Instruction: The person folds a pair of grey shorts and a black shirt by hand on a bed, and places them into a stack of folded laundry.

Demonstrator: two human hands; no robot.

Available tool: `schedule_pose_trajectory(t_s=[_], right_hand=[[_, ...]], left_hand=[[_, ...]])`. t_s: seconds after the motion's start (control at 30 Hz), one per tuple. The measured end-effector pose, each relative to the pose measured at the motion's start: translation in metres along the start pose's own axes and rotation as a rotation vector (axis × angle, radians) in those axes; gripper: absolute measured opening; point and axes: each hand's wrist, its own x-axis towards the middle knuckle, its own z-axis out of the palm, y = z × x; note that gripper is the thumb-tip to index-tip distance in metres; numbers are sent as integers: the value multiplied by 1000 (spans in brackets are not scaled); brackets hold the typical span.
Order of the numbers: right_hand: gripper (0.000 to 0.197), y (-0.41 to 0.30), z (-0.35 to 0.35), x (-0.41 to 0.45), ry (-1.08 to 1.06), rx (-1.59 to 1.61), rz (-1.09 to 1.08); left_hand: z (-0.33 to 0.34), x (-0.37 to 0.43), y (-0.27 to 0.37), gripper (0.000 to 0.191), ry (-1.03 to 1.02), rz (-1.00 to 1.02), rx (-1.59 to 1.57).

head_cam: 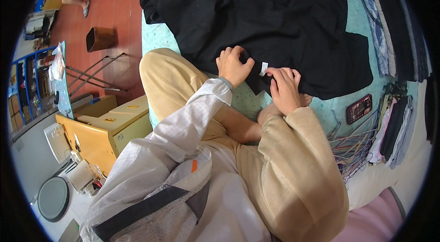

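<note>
Before me a large black garment (pixel 254 18) is spread over a pale turquoise flowered sheet (pixel 160 37). My left hand (pixel 234 66) has its fingers and thumb bent around a fold at the near edge. Just to the right, my right hand (pixel 286 85) holds the same edge, its index fingertip beside a small white label (pixel 263 69) with writing on it. A short stretch of black cloth lies between the two hands. What the right fingers grip underneath is partly hidden. A bare foot (pixel 270 113) rests below the right hand.
On the right lie a dark phone (pixel 359 109), a tangle of wire hangers (pixel 354 145) and folded clothes (pixel 390 132). More clothes (pixel 398 18) line the far right. Leftward stand a yellow cabinet (pixel 130 114), a folding-table leg frame (pixel 96 73), a brown bin (pixel 99 39) and another person's leg (pixel 77 1).
</note>
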Motion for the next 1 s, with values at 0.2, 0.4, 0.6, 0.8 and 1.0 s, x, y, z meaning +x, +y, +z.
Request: schedule_pose_trajectory(t_s=[0.2, 0.4, 0.6, 0.8, 1.0], right_hand=[[31, 3, 0, -7, -50, -77, -44], [36, 6, -14, -10, 240, 40, 46], [34, 25, -18, -30, 124, 295, 234], [29, 31, -12, -60, -191, 293, 464], [30, 35, -32, -65, -239, 357, 741]], left_hand=[[-6, -2, -14, 30, -48, 79, -142], [-61, -9, 11, 16, -528, 85, -568], [-79, -31, -6, 18, -792, 596, -272], [-66, -48, -13, 17, -796, 576, -178], [-60, -55, -29, 17, -752, 557, -152]])
